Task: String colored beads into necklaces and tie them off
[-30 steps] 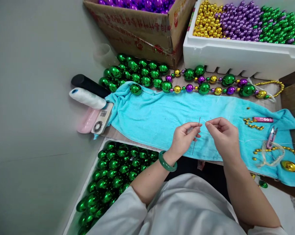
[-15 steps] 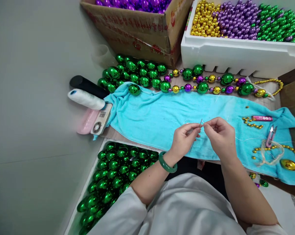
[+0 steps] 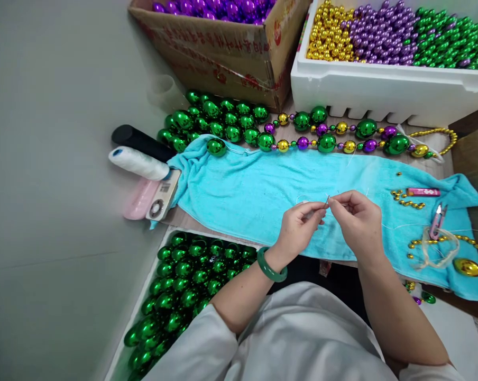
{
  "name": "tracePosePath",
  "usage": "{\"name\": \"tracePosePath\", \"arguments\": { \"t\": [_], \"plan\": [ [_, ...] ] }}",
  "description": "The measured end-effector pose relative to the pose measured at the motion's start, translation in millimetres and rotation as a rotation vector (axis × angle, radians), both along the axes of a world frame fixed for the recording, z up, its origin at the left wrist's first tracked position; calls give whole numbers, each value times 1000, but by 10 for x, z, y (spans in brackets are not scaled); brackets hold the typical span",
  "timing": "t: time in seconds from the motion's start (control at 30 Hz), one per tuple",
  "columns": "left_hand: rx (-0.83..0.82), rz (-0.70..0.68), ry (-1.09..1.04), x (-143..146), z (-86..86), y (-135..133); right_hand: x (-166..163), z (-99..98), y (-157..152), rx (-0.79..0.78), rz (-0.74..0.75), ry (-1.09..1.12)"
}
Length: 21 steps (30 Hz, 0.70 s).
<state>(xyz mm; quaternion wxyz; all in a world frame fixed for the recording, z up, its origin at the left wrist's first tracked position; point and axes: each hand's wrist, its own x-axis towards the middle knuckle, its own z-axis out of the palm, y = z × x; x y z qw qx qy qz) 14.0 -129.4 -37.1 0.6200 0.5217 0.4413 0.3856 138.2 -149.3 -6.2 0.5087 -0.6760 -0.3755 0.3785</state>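
My left hand (image 3: 296,227) pinches a thin needle (image 3: 327,200) upright between thumb and fingertips, above the turquoise towel (image 3: 247,190). Close against it, my right hand (image 3: 358,222) is closed in a pinch on a white thread (image 3: 405,226), which trails off to the right across the towel. The fingertips of both hands meet at the needle's top, so whether the thread passes through the eye cannot be made out. Behind the hands lies a strung garland (image 3: 326,143) of green, gold and purple beads.
On the towel's right lie pink thread snips (image 3: 437,222), small gold beads (image 3: 407,201), a pink tube (image 3: 423,192) and a large gold bead (image 3: 467,267). A white foam box (image 3: 385,84) and a cardboard box (image 3: 223,50) stand behind. Green balls (image 3: 187,270) fill a tray at left.
The needle shows less above my left fingertips, and my right fingertips sit slightly nearer to it. The whole view has shifted a little; the other things lie as before.
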Motion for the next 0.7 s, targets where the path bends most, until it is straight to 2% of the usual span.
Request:
{"name": "tracePosePath", "arguments": {
  "t": [0.13,0.23,0.3,0.43,0.5,0.6,0.7],
  "plan": [
    [145,-19,106,-27,-28,1,32,-3,7,9,1,29],
    [347,-52,256,-54,-31,8,46,-38,22,9,17,45],
    [481,-131,393,-61,-8,13,38,-86,45,15,35,15],
    [684,-381,762,-71,72,71,88,-151,121,84,11,-36],
    [759,-437,890,-108,113,151,249,-100,142,144,-27,108],
    [794,-418,928,-216,176,333,721,106,79,288,-104,332],
    [786,-387,913,-303,242,511,1306,355,-131,428,-207,300]
  ]
}}
